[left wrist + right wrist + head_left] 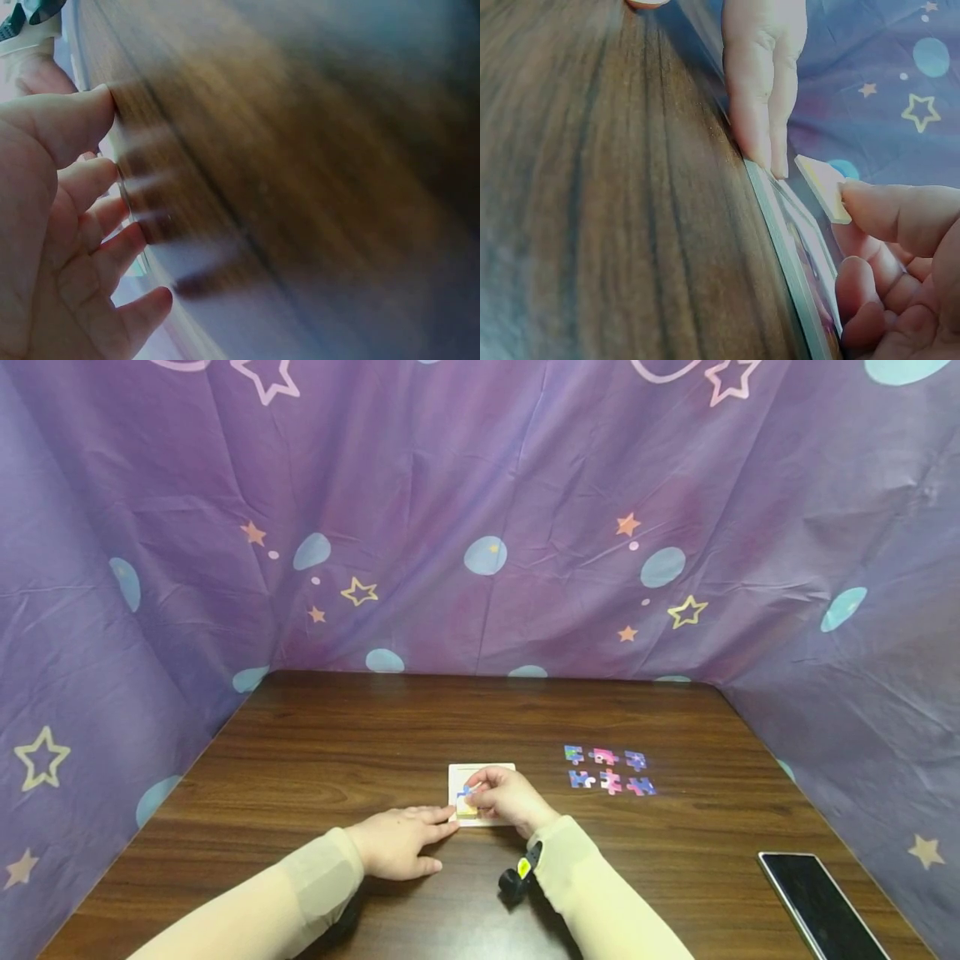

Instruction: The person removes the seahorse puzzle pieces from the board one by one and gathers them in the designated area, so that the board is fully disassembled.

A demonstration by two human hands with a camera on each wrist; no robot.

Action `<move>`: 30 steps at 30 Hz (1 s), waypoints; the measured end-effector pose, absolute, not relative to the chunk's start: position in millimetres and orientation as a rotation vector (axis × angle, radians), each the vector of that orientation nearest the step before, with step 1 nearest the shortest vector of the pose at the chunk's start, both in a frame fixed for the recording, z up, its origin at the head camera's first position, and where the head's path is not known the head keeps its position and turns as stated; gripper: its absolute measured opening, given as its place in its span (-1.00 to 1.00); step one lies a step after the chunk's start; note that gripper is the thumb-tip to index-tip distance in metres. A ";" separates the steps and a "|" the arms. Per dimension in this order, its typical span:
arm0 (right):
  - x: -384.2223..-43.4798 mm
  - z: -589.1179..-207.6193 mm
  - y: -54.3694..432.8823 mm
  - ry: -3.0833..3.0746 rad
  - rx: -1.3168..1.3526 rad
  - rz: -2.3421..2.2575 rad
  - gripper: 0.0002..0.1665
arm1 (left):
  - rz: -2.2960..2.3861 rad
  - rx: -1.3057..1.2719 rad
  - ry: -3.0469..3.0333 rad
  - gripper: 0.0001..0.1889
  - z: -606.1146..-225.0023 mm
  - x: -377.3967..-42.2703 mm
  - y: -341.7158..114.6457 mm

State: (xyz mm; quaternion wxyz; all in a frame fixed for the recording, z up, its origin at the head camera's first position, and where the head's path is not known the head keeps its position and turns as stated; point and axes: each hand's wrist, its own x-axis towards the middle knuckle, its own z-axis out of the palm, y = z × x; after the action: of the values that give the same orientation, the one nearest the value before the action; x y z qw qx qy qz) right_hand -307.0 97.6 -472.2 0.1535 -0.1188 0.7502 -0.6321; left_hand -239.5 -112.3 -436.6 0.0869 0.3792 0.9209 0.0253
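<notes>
A small square puzzle tray [457, 774] with a white rim lies flat on the wooden table [360, 727]. Between thumb and fingers, my right hand [513, 797] pinches a puzzle piece [823, 189] with a pale, yellowish face. The piece is held tilted, just above the tray in the right wrist view. My left hand [399, 842] lies palm down with fingers extended, its fingertips at the tray's left edge. In the left wrist view the left hand's fingers [120, 255] are spread along the tabletop. Part of the tray is hidden under my right hand.
Several loose puzzle pieces [610, 782] lie in two rows right of the tray. A phone [821, 902] with a dark screen sits near the table's right front edge. Purple patterned cloth [450, 510] hangs behind the table and at its sides.
</notes>
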 end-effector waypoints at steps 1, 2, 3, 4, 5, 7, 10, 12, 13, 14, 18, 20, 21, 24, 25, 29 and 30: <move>-306.5 -471.3 97.8 2.143 -0.338 -1.819 -0.76 | 0.076 1.126 2.741 -0.36 -436.6 -239.4 -112.5; -306.5 -470.9 98.0 2.136 -0.333 -1.825 -0.75 | 0.074 1.126 2.741 -0.36 -436.8 -239.5 -112.6; -306.5 -470.6 98.3 2.132 -0.332 -1.832 -0.74 | 0.073 1.125 2.741 -0.35 -436.9 -239.6 -112.7; -306.7 -470.3 98.5 2.129 -0.333 -1.839 -0.73 | 0.072 1.124 2.742 -0.35 -437.0 -239.6 -112.7; -307.3 -470.5 98.8 2.130 -0.335 -1.845 -0.72 | 0.071 1.124 2.744 -0.35 -437.2 -239.8 -112.8; -308.9 -471.2 99.9 2.120 -0.334 -1.869 -0.71 | 0.068 1.123 2.747 -0.35 -437.4 -240.0 -112.8; -311.3 -471.4 101.9 2.084 -0.318 -1.916 -0.71 | 0.056 1.130 2.754 -0.36 -437.1 -239.6 -112.6; -312.8 -471.3 103.6 2.058 -0.295 -1.941 -0.73 | 0.050 1.131 2.755 -0.36 -436.9 -239.2 -112.6; -313.8 -471.4 104.6 2.054 -0.283 -1.948 -0.74 | 0.051 1.129 2.754 -0.36 -436.9 -239.2 -112.6; -314.5 -471.4 105.6 2.060 -0.275 -1.947 -0.74 | 0.052 1.125 2.753 -0.36 -436.7 -239.2 -112.6; -317.4 -471.1 109.1 2.068 -0.244 -1.959 -0.75 | 0.063 1.097 2.747 -0.35 -436.4 -239.5 -112.2; -318.3 -470.7 110.6 2.055 -0.230 -1.978 -0.76 | 0.069 1.083 2.742 -0.35 -436.3 -239.8 -112.0; -318.7 -470.4 111.5 2.040 -0.222 -1.990 -0.77 | 0.070 1.079 2.741 -0.35 -436.2 -239.9 -111.9; -319.4 -469.2 115.2 2.044 -0.204 -2.002 -0.79 | 0.085 1.071 2.735 -0.35 -436.5 -240.2 -111.9; -319.7 -468.7 116.5 2.049 -0.196 -2.003 -0.80 | 0.087 1.069 2.734 -0.35 -436.5 -240.3 -111.9; -321.1 -468.2 124.4 2.070 -0.182 -1.996 -0.80 | 0.090 1.067 2.734 -0.35 -437.2 -240.4 -112.4; -321.5 -468.5 126.9 2.068 -0.178 -1.994 -0.80 | 0.089 1.067 2.734 -0.35 -437.6 -240.4 -112.4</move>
State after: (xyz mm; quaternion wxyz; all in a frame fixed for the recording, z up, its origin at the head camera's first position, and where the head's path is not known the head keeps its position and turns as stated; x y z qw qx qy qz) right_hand -321.5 126.9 -468.5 0.1315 -0.0614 0.7123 -0.6867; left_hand -240.4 -112.4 -437.6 0.1024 0.3615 0.9263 0.0300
